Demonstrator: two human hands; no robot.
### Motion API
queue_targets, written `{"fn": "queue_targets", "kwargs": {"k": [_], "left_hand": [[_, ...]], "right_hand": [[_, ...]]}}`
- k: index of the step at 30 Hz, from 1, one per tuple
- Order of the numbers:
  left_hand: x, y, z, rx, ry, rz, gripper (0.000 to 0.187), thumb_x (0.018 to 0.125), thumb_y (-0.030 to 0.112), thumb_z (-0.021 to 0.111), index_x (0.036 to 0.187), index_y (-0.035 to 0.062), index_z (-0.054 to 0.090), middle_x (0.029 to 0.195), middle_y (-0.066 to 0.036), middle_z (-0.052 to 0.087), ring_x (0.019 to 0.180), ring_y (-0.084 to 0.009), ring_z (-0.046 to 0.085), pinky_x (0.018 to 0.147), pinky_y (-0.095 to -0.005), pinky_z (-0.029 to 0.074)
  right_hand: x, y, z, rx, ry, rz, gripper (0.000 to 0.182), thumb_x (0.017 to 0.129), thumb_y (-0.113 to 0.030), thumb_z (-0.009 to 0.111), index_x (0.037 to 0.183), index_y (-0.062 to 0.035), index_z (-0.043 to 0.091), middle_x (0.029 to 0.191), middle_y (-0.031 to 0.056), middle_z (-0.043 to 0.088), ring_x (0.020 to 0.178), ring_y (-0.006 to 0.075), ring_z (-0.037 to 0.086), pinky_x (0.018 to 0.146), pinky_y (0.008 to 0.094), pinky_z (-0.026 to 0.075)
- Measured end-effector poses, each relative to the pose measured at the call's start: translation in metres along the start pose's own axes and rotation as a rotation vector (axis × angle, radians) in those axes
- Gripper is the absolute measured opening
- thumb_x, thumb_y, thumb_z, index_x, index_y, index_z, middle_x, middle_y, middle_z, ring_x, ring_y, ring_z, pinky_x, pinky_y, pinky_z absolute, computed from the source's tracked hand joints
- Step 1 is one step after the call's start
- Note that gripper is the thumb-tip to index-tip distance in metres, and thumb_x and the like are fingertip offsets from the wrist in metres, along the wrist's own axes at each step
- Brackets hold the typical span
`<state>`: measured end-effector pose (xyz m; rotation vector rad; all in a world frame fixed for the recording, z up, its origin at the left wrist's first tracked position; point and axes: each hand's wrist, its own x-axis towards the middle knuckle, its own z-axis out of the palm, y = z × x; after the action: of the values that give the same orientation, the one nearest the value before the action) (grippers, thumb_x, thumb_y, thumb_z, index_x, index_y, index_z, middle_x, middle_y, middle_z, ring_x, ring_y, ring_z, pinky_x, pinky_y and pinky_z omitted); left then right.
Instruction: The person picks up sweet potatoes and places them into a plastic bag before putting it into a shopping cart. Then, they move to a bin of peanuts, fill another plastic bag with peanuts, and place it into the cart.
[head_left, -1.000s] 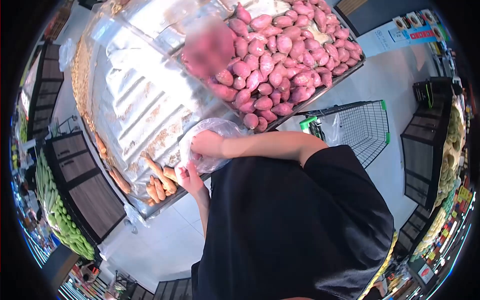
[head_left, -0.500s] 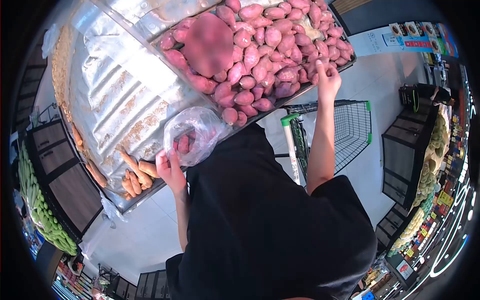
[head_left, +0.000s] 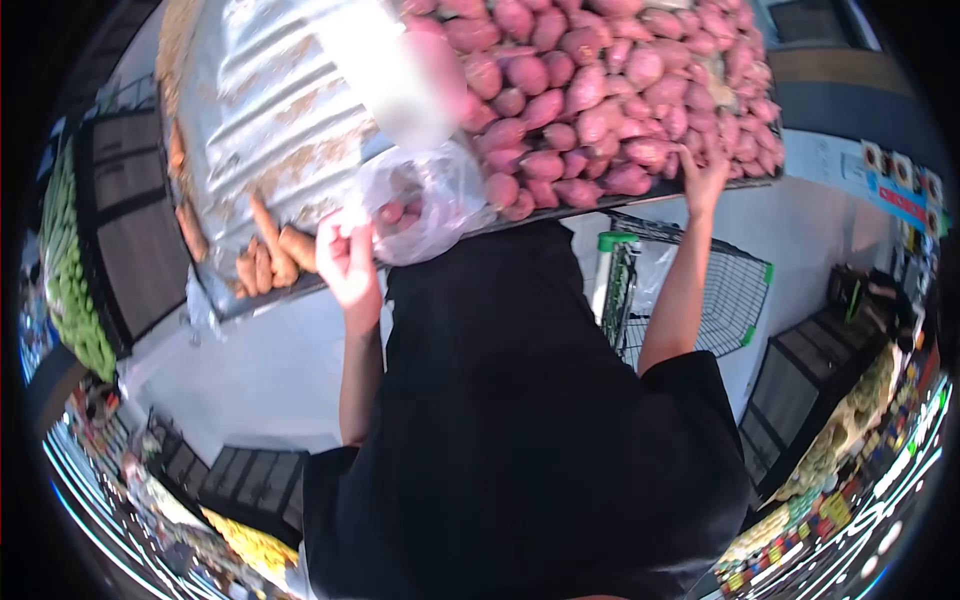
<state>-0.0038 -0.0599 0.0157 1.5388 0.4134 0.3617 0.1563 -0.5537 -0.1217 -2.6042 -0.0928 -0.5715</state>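
My left hand (head_left: 350, 268) is closed on the rim of a clear plastic bag (head_left: 452, 205). Inside the bag lie a few purple-red sweet potatoes (head_left: 397, 212), seen through its open mouth. Over at the front right of the large sweet potato heap (head_left: 590, 95), my right hand (head_left: 706, 178) reaches in with thumb and fingers curved around a sweet potato (head_left: 702, 150), which the fingers partly cover.
A metal display tray (head_left: 290, 110) lies left of the heap, with several orange-brown roots (head_left: 270, 250) at its near corner. A wire shopping cart (head_left: 715, 300) with green corners stands below the tray's edge. Green vegetables (head_left: 75, 270) fill a stand at far left.
The view has shifted, so the tray and heap sit higher and further right. My right hand has gone from a pinch at the heap's edge to fingers spread around a sweet potato.
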Motion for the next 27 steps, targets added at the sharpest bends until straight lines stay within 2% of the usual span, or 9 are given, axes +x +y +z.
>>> {"fn": "queue_targets", "kwargs": {"k": [2,5,8,11,12,15,22,24,27], "left_hand": [[0.000,-0.001,0.002,0.000,-0.018,0.053,0.008,0.093,0.000,0.054,0.100,0.0010,0.056,0.083,-0.001,0.056,0.074,-0.0060,0.049,0.069,-0.0216,0.041],[-0.004,0.002,0.010,0.000,-0.007,0.042,0.008,0.093,0.001,0.055,0.101,0.0010,0.056,0.084,-0.001,0.058,0.073,-0.0062,0.050,0.068,-0.0223,0.042],[-0.004,0.001,0.011,0.020,0.018,0.039,0.009,0.093,0.004,0.057,0.102,0.0011,0.056,0.083,-0.001,0.059,0.073,-0.0063,0.051,0.068,-0.0221,0.042],[-0.005,0.001,0.011,-0.015,0.083,0.005,0.010,0.094,0.007,0.057,0.102,0.0014,0.056,0.083,-0.001,0.059,0.073,-0.0062,0.051,0.067,-0.0212,0.043],[-0.006,0.002,0.010,-0.011,0.072,0.008,0.010,0.094,0.007,0.057,0.102,0.0014,0.056,0.083,-0.001,0.059,0.073,-0.0062,0.051,0.067,-0.0212,0.043],[-0.010,-0.002,0.003,0.067,0.056,0.038,0.009,0.094,0.007,0.056,0.101,0.0021,0.056,0.084,0.000,0.058,0.072,-0.0055,0.050,0.066,-0.0207,0.042],[-0.020,-0.012,0.003,0.141,0.111,0.033,0.008,0.093,0.005,0.057,0.100,0.0033,0.056,0.083,0.000,0.057,0.072,-0.0048,0.049,0.066,-0.0200,0.041],[-0.022,-0.013,0.005,0.142,0.088,0.023,0.008,0.092,0.004,0.057,0.099,0.0030,0.055,0.082,0.000,0.057,0.072,-0.0055,0.049,0.066,-0.0203,0.040],[-0.023,-0.018,-0.002,0.148,0.074,0.043,0.008,0.093,0.005,0.056,0.101,0.0028,0.055,0.082,-0.001,0.057,0.072,-0.0059,0.050,0.066,-0.0206,0.040]], "right_hand": [[0.019,-0.082,-0.029,0.351,0.045,0.293,0.045,0.078,-0.019,0.077,0.115,0.0031,0.061,0.093,0.0117,0.058,0.088,0.0220,0.057,0.077,0.0300,0.047],[0.012,-0.143,-0.025,0.216,0.304,0.107,0.025,0.084,-0.012,0.069,0.105,0.0013,0.063,0.079,0.0058,0.057,0.079,0.0168,0.057,0.064,0.0291,0.048],[-0.002,-0.254,-0.018,0.565,-0.180,-0.117,0.009,0.086,-0.008,0.064,0.092,-0.0043,0.070,0.093,0.0060,0.066,0.082,0.0159,0.060,0.074,0.0286,0.048],[-0.023,-0.325,0.028,0.781,-0.606,-0.475,0.024,0.084,-0.019,0.064,0.104,-0.0084,0.069,0.095,0.0086,0.065,0.083,0.0278,0.061,0.078,0.0367,0.050],[-0.035,-0.338,0.052,0.780,-0.492,-0.552,0.023,0.084,-0.019,0.062,0.103,-0.0080,0.067,0.091,0.0097,0.063,0.084,0.0292,0.062,0.078,0.0373,0.051],[-0.046,-0.372,0.109,0.333,-0.955,-0.768,0.018,0.082,-0.022,0.058,0.088,-0.0089,0.069,0.097,0.0096,0.068,0.085,0.0272,0.066,0.066,0.0414,0.052],[-0.168,-0.408,0.268,-0.178,-0.855,-0.911,0.017,0.077,-0.028,0.061,0.079,-0.0186,0.075,0.077,0.0020,0.071,0.074,0.0168,0.069,0.054,0.0397,0.047],[-0.066,-0.430,0.117,-0.097,-1.201,-0.716,0.027,0.087,-0.032,0.052,0.089,-0.0164,0.074,0.094,0.0049,0.070,0.090,0.0191,0.066,0.072,0.0386,0.046],[-0.073,-0.426,0.131,-0.007,-1.122,-0.754,0.026,0.085,-0.033,0.053,0.087,-0.0171,0.074,0.091,0.0063,0.071,0.089,0.0210,0.067,0.075,0.0413,0.046]]}}
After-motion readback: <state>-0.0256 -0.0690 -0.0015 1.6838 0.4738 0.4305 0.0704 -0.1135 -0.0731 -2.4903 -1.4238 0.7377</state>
